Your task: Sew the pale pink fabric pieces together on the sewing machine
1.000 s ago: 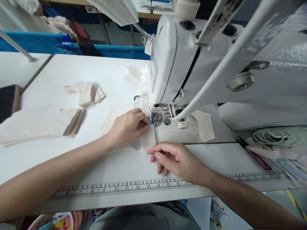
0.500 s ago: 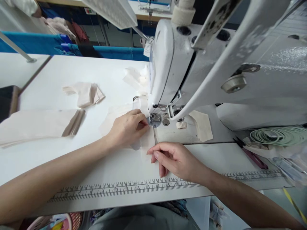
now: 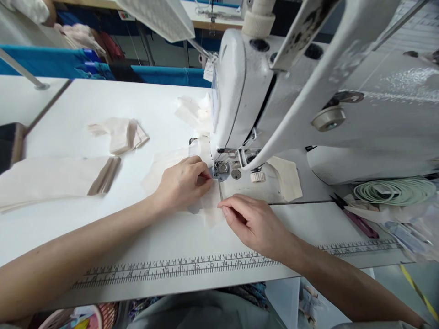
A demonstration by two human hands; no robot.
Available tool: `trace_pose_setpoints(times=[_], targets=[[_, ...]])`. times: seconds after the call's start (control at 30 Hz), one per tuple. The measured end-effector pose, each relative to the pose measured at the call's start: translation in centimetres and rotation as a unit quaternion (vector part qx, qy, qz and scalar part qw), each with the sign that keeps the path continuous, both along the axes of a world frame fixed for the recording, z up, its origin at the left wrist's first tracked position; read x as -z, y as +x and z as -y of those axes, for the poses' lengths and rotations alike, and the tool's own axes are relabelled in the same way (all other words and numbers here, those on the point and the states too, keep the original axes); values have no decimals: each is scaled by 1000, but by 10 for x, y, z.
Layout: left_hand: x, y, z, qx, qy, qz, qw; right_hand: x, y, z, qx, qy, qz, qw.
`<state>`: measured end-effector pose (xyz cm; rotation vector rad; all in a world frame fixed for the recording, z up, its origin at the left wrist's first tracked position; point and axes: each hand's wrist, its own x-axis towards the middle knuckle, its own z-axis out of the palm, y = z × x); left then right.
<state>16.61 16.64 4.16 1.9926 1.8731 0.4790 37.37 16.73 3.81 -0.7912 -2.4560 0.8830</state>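
A thin, pale cream fabric piece (image 3: pixel 210 201) lies at the front of the sewing machine (image 3: pixel 229 91), its right edge lined up near the presser foot (image 3: pixel 219 169). My left hand (image 3: pixel 185 183) rests on the fabric, thumb and fingertips pinching its edge just left of the foot. Nearer the table's front, my right hand (image 3: pixel 252 219) is closed, its thumb and index finger pinching the same edge. The remaining right fingers curl under and are partly hidden. The needle itself is too small to make out.
Stacked cream fabric pieces (image 3: pixel 58 178) and a smaller folded pile (image 3: pixel 120 135) lie left. A curved cream piece (image 3: pixel 286 178) sits right of the foot. Purple-handled snips (image 3: pixel 360 223) and coiled green cord (image 3: pixel 394 192) lie far right. A printed ruler (image 3: pixel 181 269) runs along the front edge.
My right hand has moved slightly up and right, and its loosely spread fingers have closed into a pinch on the fabric edge. The left hand stays in place.
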Motion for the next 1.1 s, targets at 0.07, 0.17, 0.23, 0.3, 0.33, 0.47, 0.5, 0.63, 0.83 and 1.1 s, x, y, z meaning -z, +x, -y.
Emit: trace_pose_setpoints(times=[0.07,0.17,0.23,0.3,0.33,0.47,0.5,0.63,0.83,1.1], targets=[[0,0,0,0,1,3,1000,5,-1,-1,19,130,26,991],[0,0,0,0,6,3,1000,10,-2,-2,40,232,89,968],[0,1,-1,0,8,3,1000,11,-3,-1,45,269,127,954],[0,1,-1,-2,9,5,1000,11,-4,1,49,298,155,941],[0,1,-1,-2,11,6,1000,11,-5,1,49,308,165,936],[0,0,0,-3,15,8,1000,9,-7,4,49,318,189,928],[0,0,0,-3,14,8,1000,8,-8,4,49,317,193,927],[0,1,1,-2,11,9,1000,6,-9,6,48,319,216,922],[-1,-1,-1,0,4,3,1000,4,-10,8,44,340,243,907],[-13,-11,25,157,193,-118,961,1,-13,9,34,325,270,905]])
